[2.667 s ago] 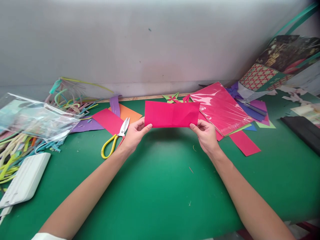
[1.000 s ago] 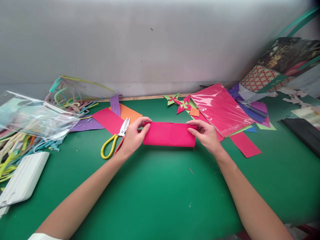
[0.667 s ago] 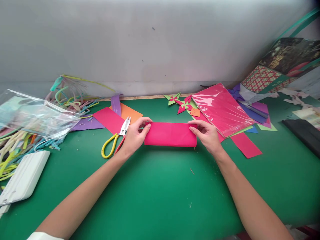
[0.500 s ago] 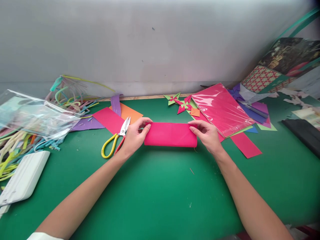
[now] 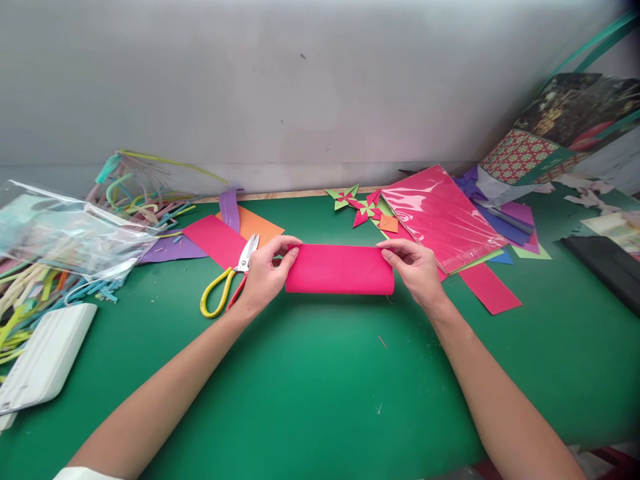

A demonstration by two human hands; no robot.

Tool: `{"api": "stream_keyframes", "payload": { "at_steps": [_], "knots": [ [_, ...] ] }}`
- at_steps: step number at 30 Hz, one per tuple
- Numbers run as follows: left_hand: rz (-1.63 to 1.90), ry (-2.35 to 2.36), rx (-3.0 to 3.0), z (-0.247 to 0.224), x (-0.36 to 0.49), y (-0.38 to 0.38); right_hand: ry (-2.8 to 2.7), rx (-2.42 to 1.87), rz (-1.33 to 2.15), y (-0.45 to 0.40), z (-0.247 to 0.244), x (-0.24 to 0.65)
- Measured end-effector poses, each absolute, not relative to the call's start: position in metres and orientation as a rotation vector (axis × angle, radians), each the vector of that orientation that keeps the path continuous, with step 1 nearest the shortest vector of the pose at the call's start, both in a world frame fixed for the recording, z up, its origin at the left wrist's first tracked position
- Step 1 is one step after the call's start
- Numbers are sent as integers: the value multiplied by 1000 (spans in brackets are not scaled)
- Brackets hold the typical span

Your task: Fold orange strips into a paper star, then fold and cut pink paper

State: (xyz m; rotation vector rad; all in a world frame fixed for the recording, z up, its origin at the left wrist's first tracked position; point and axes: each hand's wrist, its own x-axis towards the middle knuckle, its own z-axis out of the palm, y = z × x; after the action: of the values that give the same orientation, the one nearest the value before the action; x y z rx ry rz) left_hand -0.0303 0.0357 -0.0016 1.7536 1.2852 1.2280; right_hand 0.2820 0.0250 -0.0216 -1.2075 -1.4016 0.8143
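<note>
A pink sheet of paper (image 5: 340, 270), bent over into a wide rectangle with a rounded lower edge, is held up between my two hands. My left hand (image 5: 270, 270) pinches its upper left corner between thumb and fingers. At the upper right corner, my right hand (image 5: 413, 267) grips it the same way. Scissors (image 5: 233, 280) with one yellow and one red handle lie just left of my left hand, blades apart and pointing away. Behind them are a pink paper piece (image 5: 213, 237) and an orange paper sheet (image 5: 257, 223).
Folded paper stars (image 5: 367, 210) lie at the back, beside a plastic-wrapped pink paper pack (image 5: 443, 217). Pipe cleaners (image 5: 30, 287) and a clear plastic bag (image 5: 75, 230) crowd the left, near a white device (image 5: 47, 357). A black case (image 5: 603, 267) lies right on the green tabletop (image 5: 300, 387).
The pink sheet's left end and my left hand have shifted slightly left, while my right thumb has lifted a little at its corner. The whole view has moved slightly.
</note>
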Motion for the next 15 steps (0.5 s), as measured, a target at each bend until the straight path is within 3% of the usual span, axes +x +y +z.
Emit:
{"api": "stream_keyframes", "payload": {
  "at_steps": [15],
  "knots": [
    [1206, 1246, 1712, -5, -36, 41, -1414, -1201, 829, 24, -20, 283]
  ]
}}
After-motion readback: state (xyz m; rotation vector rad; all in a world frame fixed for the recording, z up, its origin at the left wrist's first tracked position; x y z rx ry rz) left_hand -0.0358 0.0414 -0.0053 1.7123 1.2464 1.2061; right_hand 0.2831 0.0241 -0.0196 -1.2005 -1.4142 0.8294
